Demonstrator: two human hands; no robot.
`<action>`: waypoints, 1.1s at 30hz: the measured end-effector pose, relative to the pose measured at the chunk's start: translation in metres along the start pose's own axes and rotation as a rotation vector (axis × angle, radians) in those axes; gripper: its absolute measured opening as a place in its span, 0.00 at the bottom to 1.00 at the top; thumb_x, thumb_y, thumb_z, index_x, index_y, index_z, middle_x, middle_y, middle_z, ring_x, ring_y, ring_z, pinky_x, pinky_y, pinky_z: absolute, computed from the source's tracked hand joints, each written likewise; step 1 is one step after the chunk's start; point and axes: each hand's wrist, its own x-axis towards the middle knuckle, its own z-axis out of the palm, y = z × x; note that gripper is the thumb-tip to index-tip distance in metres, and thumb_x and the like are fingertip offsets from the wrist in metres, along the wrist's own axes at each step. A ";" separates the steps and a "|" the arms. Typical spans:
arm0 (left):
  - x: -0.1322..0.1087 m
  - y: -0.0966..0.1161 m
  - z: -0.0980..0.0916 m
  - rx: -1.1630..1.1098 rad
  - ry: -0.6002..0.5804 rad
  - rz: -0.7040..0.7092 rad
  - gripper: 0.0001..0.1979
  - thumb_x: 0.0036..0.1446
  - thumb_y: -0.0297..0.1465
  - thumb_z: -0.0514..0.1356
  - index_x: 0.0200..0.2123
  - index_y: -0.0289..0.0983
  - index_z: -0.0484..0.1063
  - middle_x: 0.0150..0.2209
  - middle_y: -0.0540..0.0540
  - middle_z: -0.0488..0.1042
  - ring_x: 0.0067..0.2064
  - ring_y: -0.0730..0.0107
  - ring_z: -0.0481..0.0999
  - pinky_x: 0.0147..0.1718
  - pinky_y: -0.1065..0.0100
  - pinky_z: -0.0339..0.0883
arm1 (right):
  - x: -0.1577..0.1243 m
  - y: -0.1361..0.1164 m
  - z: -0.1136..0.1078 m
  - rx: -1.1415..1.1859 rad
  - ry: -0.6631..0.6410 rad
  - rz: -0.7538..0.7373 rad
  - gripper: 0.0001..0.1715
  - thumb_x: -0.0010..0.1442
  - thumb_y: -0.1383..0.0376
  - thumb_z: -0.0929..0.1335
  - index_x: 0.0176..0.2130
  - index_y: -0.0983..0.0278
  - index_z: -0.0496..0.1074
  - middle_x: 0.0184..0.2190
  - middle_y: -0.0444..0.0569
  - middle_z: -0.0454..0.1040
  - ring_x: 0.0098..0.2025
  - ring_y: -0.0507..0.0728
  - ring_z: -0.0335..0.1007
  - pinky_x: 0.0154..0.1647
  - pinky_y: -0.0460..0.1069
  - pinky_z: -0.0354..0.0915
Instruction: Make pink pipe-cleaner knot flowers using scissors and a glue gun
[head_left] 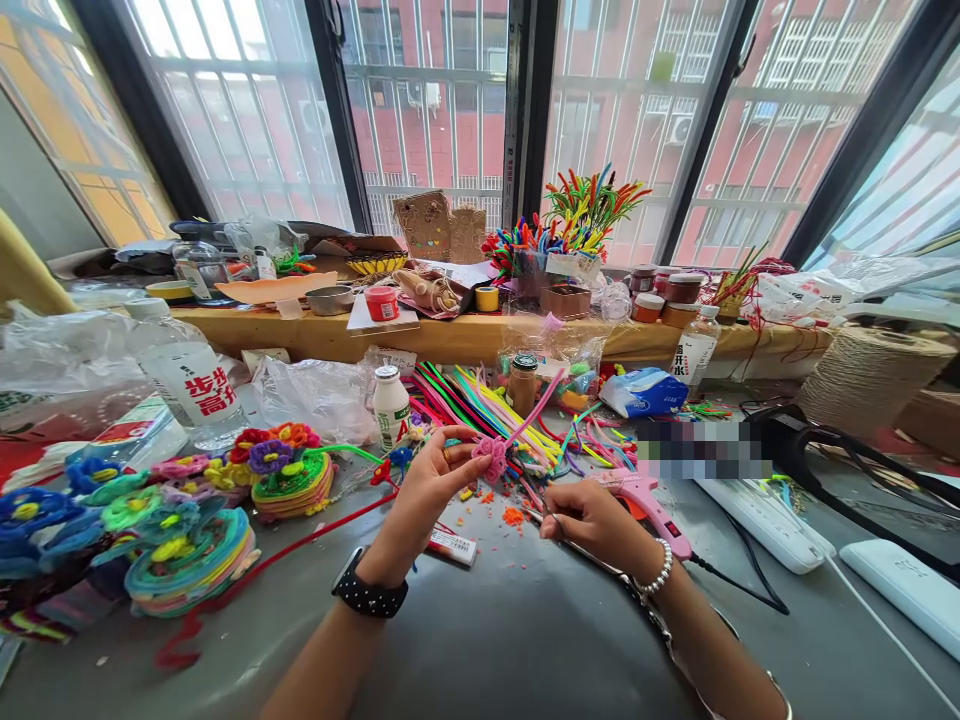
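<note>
My left hand (433,488) pinches a small pink pipe-cleaner flower (493,455) whose long pink stem runs up to the right. My right hand (592,520) is closed around a thin metal tool (559,528), perhaps scissors or tweezers, just below and right of the flower. A pink hot glue gun (646,500) lies on the grey table (495,640) right behind my right hand. A heap of coloured pipe cleaners (487,400) lies beyond both hands.
Finished pipe-cleaner flower coils (187,540) sit at the left. A water bottle (187,375), a small milk bottle (391,405) and a jar (523,382) stand behind. A power strip (765,515) and cables lie at the right. The wooden shelf (450,335) is crowded with craft supplies.
</note>
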 end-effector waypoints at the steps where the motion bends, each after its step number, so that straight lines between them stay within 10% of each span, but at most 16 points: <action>1: 0.000 -0.001 0.000 -0.010 0.002 0.008 0.16 0.45 0.29 0.60 0.38 0.37 0.58 0.30 0.49 0.70 0.29 0.75 0.70 0.27 0.75 0.60 | 0.000 -0.001 0.000 -0.001 0.015 0.001 0.28 0.49 0.45 0.58 0.16 0.65 0.53 0.15 0.38 0.52 0.19 0.47 0.45 0.19 0.43 0.45; 33: -0.001 -0.006 0.011 -0.003 0.083 0.095 0.16 0.44 0.30 0.60 0.37 0.37 0.57 0.31 0.50 0.67 0.33 0.72 0.71 0.33 0.69 0.65 | 0.006 -0.005 0.013 -0.075 0.180 0.091 0.22 0.51 0.57 0.64 0.15 0.65 0.53 0.12 0.37 0.52 0.18 0.46 0.45 0.18 0.43 0.44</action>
